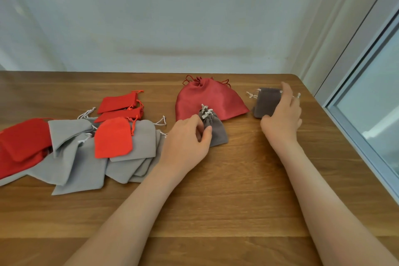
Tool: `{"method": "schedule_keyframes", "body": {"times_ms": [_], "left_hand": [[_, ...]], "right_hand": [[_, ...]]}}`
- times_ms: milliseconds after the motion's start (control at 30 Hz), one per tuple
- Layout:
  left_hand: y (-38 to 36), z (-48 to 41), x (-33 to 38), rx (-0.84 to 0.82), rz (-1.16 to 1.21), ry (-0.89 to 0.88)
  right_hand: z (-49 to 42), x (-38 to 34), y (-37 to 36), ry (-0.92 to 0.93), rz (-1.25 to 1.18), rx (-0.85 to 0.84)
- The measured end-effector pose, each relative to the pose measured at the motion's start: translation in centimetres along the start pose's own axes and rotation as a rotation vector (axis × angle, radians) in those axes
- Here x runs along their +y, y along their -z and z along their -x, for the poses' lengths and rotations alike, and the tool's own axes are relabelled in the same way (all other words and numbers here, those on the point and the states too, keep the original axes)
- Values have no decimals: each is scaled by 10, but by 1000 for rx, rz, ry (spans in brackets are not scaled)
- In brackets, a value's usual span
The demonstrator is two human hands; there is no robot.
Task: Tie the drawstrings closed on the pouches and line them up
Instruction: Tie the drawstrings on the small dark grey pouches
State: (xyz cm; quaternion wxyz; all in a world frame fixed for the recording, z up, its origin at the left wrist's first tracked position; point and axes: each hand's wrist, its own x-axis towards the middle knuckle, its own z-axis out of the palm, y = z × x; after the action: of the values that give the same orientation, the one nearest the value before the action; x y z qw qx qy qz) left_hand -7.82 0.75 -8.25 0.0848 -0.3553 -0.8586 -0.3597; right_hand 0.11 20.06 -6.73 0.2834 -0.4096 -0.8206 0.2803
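Head view, near table: the wooden table (216,211) is bare nearest the person and crossed only by the two forearms. This is the widest open stretch, in front of the satin pouch (207,99).
Left hand: the left hand (185,140) is curled, with thumb and fingers pinching the small taupe pouch (217,133) by its left side, just in front of the satin pouch.
Small taupe pouch: cinched at the neck with its pale cords knotted; its top overlaps the satin pouch's near edge.
Right hand: the right hand (282,114) grasps the flat taupe pouch (266,101), thumb at its near edge and fingers over its right side. It lies right of the satin pouch and apart from it.
Flat taupe pouch: the mouth is not gathered, and a pale cord sticks out at each side.
Gap: bare wood runs between the two hands, right of the satin pouch.
Pile (86,147): grey and bright red pouches overlap in a heap left of the satin pouch.
Counts: two taupe pouches and one satin pouch. At least four bright red ones show; the grey ones overlap too much to count.
Satin pouch: large and dark red, with its mouth gathered and cord loops at both sides.
Edges: the table's far edge meets the wall (172,17) just behind the satin pouch. The rounded corner and right edge lie to its right, beside a window frame (349,119).
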Motion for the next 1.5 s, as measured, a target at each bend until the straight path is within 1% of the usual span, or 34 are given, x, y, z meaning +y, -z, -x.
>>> {"method": "schedule_keyframes", "body": {"times_ms": [100, 233, 367, 433, 467, 500, 567, 633, 733, 833, 900, 967, 1067, 1133, 1200, 1300, 1400, 1500], "left_hand": [[0, 0, -1, 1, 4, -23], [1, 1, -1, 84, 34, -28], [1, 0, -2, 173, 63, -70], [0, -1, -3, 232, 65, -98], [-1, -2, -3, 263, 66, -110], [0, -2, -2, 297, 69, -118], [2, -3, 1, 363, 88, -129], [6, -3, 4, 404, 131, -160], [9, -3, 8, 391, 187, -222], [7, -2, 8, 290, 265, -219], [5, -1, 7, 206, 283, -183], [4, -1, 7, 157, 294, -145], [8, -2, 7, 157, 342, -83], [10, -2, 6, 153, 338, -55], [13, -1, 8, 147, 304, -23], [15, 0, 11, 114, 227, 94], [19, -2, 11, 145, 175, 130], [21, -5, 9, 180, 284, 187]], "right_hand": [[-1, 2, 3, -34, -24, -37], [-1, 3, 4, -40, -108, 5], [-1, -3, 9, -44, 72, 126], [1, -6, 14, 6, -20, 168], [3, -9, 17, 49, -140, 164], [6, -14, 21, 90, -293, 131], [17, -26, 28, 140, -590, -41], [27, -35, 28, 189, -743, -248], [40, -43, 21, 267, -800, -507], [47, -45, 15, 319, -761, -711], [49, -45, 11, 351, -745, -771], [50, -45, 9, 357, -764, -798], [51, -44, 10, 345, -797, -808], [50, -44, 11, 347, -806, -767], [47, -43, 11, 359, -783, -723], [46, -42, 8, 379, -699, -690], [44, -41, 9, 376, -678, -647], [33, -36, 19, 336, -752, -543]]}}
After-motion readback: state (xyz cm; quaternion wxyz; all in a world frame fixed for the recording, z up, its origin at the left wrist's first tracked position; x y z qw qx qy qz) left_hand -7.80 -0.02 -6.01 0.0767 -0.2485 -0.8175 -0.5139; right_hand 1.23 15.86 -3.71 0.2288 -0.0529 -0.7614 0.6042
